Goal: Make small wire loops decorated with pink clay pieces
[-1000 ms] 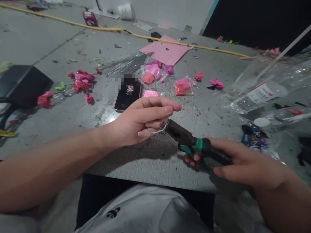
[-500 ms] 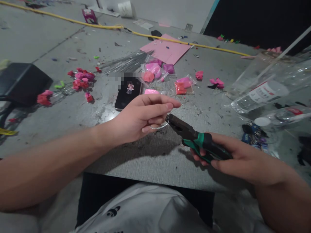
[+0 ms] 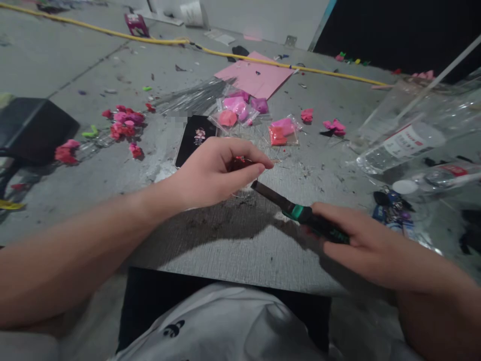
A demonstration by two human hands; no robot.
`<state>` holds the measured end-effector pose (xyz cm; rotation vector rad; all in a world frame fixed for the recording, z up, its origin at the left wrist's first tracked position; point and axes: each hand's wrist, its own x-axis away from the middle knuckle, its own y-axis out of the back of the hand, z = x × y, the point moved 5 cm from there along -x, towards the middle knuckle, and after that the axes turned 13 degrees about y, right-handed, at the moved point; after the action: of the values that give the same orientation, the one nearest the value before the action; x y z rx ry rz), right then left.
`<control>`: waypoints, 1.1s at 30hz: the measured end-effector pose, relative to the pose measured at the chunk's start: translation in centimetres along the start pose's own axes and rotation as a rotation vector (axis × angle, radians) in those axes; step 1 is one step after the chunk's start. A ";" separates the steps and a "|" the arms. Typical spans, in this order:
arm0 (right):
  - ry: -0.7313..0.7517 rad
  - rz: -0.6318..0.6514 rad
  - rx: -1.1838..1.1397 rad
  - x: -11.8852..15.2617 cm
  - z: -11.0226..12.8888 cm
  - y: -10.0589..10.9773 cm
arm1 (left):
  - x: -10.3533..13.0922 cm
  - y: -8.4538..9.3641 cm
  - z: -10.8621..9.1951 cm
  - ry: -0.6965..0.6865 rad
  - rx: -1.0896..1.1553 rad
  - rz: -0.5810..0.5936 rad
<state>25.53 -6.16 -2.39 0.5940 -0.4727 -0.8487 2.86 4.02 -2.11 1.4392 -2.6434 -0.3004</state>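
My left hand (image 3: 214,173) is held above the grey table, thumb and forefinger brought close together around a thin wire (image 3: 236,194), most of which the fingers hide. A small red bit shows under the curled forefinger. My right hand (image 3: 370,245) grips pliers (image 3: 274,196) with dark jaws and green-and-black handles. The jaws point left, seen nearly edge-on, and their tip is just below my left fingertips. Whether the jaws touch the wire I cannot tell. Behind my left hand lies a phone (image 3: 191,140) with its screen lit.
Bags of pink and orange clay (image 3: 281,131) lie beyond my hands, near a bundle of wires (image 3: 197,95) and pink paper (image 3: 259,75). Pink-red clay flowers (image 3: 126,123) are at left. Plastic bottles (image 3: 406,145) stand and lie at right. A yellow cord (image 3: 240,56) crosses behind.
The pliers have turned edge-on and shifted slightly left, so the handles look closer together. My left hand has rolled palm-down, and the wire loop below it shows less.
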 end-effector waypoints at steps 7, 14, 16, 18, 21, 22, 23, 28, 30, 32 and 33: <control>0.078 -0.035 0.224 0.6 0.0 -0.4 | 0.6 0.0 -1.2 -0.372 -0.460 -0.166; 0.020 -0.093 0.508 0.0 0.1 -1.6 | 0.9 -0.7 -0.2 -0.474 -0.586 -0.261; 0.018 -0.125 0.588 -0.4 0.3 -2.0 | 0.5 -0.6 0.0 -0.436 -0.559 -0.267; 0.043 -0.172 0.644 -0.7 0.4 -2.1 | 0.2 -0.3 0.1 -0.412 -0.527 -0.282; 0.070 -0.243 0.708 -0.8 0.1 -1.9 | -0.2 0.6 0.4 -0.357 -0.399 -0.339; 0.066 -0.263 0.723 -0.8 -0.1 -1.6 | -0.5 1.0 0.8 -0.302 -0.313 -0.356; 0.062 -0.280 0.731 -0.7 -0.5 -1.3 | -0.8 1.3 1.4 -0.228 -0.206 -0.365; 0.036 -0.333 0.737 -0.7 -3.1 0.9 | -1.7 2.0 3.1 0.009 0.245 -0.312; -0.024 -0.379 0.773 -0.8 -4.7 2.0 | -1.6 1.7 2.8 0.025 0.338 -0.257; -0.102 -0.428 0.797 -1.0 -6.5 3.0 | -1.3 1.3 2.3 0.025 0.392 -0.196; -0.144 -0.443 0.793 -1.1 -7.4 3.4 | -1.1 1.0 2.1 0.028 0.408 -0.158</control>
<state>31.27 -1.38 -5.87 1.4088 -0.8360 -1.1237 2.24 5.75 -3.96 1.7522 -2.6782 0.2635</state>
